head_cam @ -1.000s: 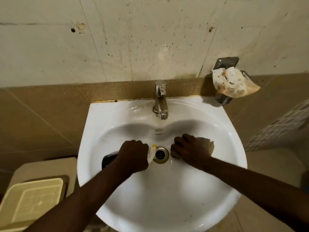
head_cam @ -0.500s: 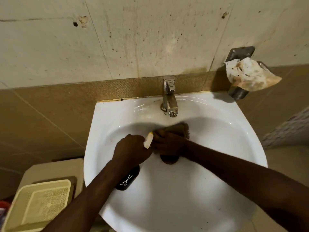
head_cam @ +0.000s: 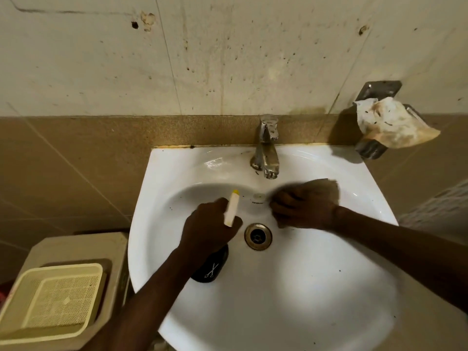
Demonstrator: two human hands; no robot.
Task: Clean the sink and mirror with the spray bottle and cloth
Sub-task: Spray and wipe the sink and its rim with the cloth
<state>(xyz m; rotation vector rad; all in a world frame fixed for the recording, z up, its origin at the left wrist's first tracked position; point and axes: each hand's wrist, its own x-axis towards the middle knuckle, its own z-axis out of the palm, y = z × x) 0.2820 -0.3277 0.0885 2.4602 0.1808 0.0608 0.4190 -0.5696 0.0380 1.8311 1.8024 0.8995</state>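
Above a white ceramic sink (head_cam: 316, 287), the left hand (head_cam: 210, 230) grips a black spray bottle (head_cam: 211, 267), ready; at two o'clock of the drain (head_cam: 258, 236), the right hand (head_cam: 304, 207) presses a brown cloth (head_cam: 326, 187), scrubbing.

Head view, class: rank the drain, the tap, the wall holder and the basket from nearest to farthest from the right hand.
From the right hand, which presses a cloth on the basin's back wall:
1. Drain, just below and left of it.
2. Tap, above it on the sink's back rim.
3. Wall holder, up to the right.
4. Basket, far left, beside the sink.
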